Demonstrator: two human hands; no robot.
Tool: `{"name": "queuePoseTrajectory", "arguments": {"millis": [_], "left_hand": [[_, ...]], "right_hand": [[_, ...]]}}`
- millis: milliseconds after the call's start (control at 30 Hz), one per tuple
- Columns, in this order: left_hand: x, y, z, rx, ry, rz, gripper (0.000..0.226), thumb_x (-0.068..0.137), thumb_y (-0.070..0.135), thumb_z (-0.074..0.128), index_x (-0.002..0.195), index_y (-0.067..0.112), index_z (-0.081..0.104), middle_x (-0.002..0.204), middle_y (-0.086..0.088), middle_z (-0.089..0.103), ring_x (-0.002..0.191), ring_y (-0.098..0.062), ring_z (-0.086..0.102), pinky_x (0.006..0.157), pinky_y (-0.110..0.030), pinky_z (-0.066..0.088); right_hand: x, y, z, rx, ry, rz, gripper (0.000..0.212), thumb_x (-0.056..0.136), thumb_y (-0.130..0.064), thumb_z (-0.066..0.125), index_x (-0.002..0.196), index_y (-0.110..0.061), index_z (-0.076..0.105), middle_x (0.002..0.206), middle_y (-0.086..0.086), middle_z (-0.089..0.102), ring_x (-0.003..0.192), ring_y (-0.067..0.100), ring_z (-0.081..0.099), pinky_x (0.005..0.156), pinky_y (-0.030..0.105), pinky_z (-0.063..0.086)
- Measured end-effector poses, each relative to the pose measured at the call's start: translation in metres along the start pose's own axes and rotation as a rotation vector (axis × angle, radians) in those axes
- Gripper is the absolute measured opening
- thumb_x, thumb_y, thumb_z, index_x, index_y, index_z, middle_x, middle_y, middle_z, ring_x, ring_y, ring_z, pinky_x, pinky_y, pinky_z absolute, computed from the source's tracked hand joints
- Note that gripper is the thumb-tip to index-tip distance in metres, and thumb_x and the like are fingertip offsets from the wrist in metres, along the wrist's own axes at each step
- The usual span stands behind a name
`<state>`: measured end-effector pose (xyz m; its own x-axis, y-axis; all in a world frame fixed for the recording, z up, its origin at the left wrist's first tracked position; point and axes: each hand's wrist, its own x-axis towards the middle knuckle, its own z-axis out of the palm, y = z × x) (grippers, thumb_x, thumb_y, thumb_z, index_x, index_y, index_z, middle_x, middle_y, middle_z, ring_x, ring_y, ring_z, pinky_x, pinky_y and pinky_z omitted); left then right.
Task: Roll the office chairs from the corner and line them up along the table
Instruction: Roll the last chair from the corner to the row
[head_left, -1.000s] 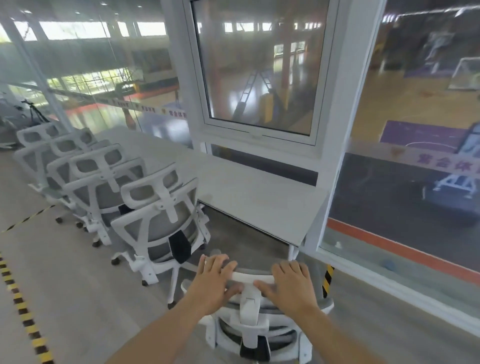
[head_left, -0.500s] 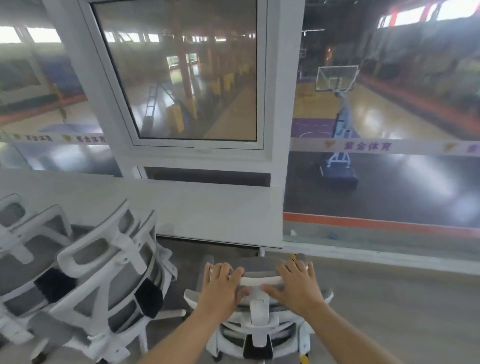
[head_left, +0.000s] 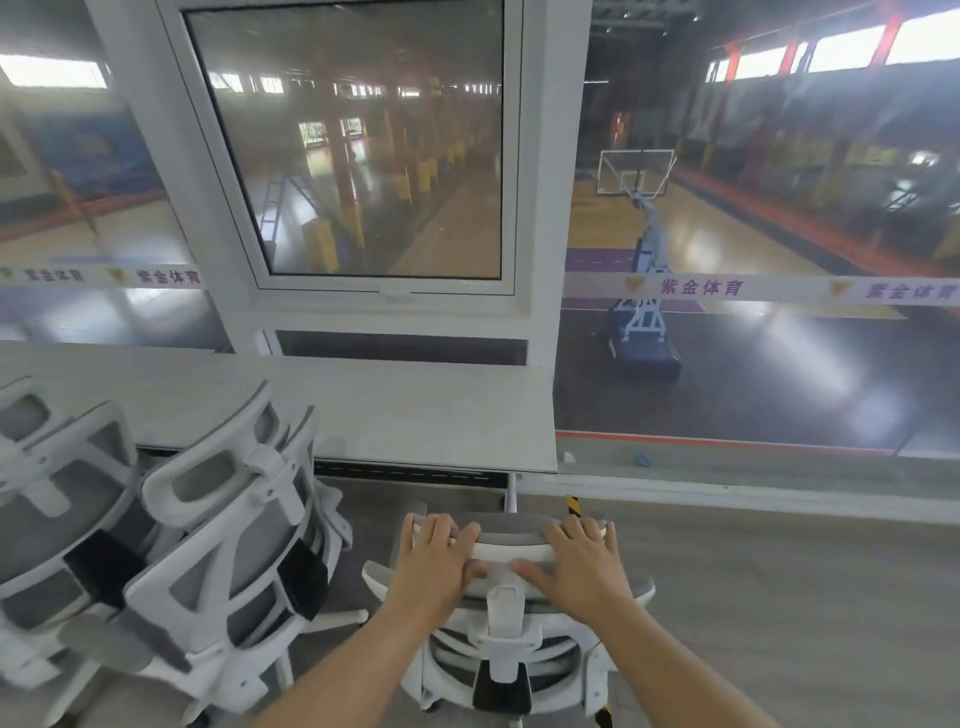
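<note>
Rolling on casters, the chair (head_left: 511, 613) under the hands should move easily with a light push, though casters can swivel and let it veer. Its frame looks like stiff white plastic with grey mesh, so it will not give under pressure. The headrest (head_left: 506, 540) at the top is the natural place to take hold, high enough for steering. This chair stands facing the table (head_left: 363, 410), just short of its near edge and at its right-hand end, not yet tucked under.

Both hands lie on that headrest. The left hand (head_left: 439, 558) has its fingers spread and curled over the top edge, thumb along the near side; the right hand (head_left: 576, 558) does the same at the other end. Neither is clenched tight: it looks like a pressing, guiding hold.

Left of this chair, along the same table edge, stands a parked chair (head_left: 234, 561), close beside it, with another chair (head_left: 52, 519) beyond.
</note>
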<state>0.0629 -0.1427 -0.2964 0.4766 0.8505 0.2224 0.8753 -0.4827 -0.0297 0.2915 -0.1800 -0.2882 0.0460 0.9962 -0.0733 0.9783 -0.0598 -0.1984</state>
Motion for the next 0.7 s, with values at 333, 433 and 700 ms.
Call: {"name": "queuePoseTrajectory", "arguments": {"millis": [333, 433, 700], "left_hand": [[-0.095, -0.028, -0.017, -0.030, 0.048, 0.027, 0.048, 0.085, 0.051, 0.073, 0.121, 0.019, 0.064, 0.108, -0.007, 0.059, 0.107, -0.031, 0.059, 0.102, -0.063, 0.043], [-0.116, -0.037, -0.017, -0.054, 0.025, 0.032, 0.050, 0.086, 0.051, 0.072, 0.124, 0.021, 0.062, 0.111, -0.006, 0.056, 0.110, -0.031, 0.057, 0.104, -0.062, 0.041], [-0.136, -0.060, -0.024, -0.123, -0.172, 0.058, 0.065, 0.097, 0.073, 0.023, 0.147, 0.035, 0.035, 0.146, 0.005, 0.036, 0.144, -0.021, 0.019, 0.118, -0.056, 0.010]], "right_hand": [[-0.083, -0.066, 0.025, 0.032, 0.027, 0.012, 0.083, 0.080, -0.092, 0.017, 0.129, -0.033, 0.046, 0.132, -0.003, 0.045, 0.136, 0.027, 0.030, 0.119, 0.061, 0.008], [-0.101, -0.081, 0.031, 0.048, 0.029, 0.019, 0.083, 0.078, -0.092, 0.015, 0.127, -0.033, 0.046, 0.132, -0.003, 0.044, 0.135, 0.027, 0.029, 0.120, 0.061, 0.007], [-0.121, -0.104, 0.040, 0.023, 0.041, 0.070, 0.083, 0.076, -0.094, 0.016, 0.127, -0.036, 0.046, 0.133, -0.008, 0.043, 0.137, 0.025, 0.028, 0.119, 0.055, 0.015]]}}
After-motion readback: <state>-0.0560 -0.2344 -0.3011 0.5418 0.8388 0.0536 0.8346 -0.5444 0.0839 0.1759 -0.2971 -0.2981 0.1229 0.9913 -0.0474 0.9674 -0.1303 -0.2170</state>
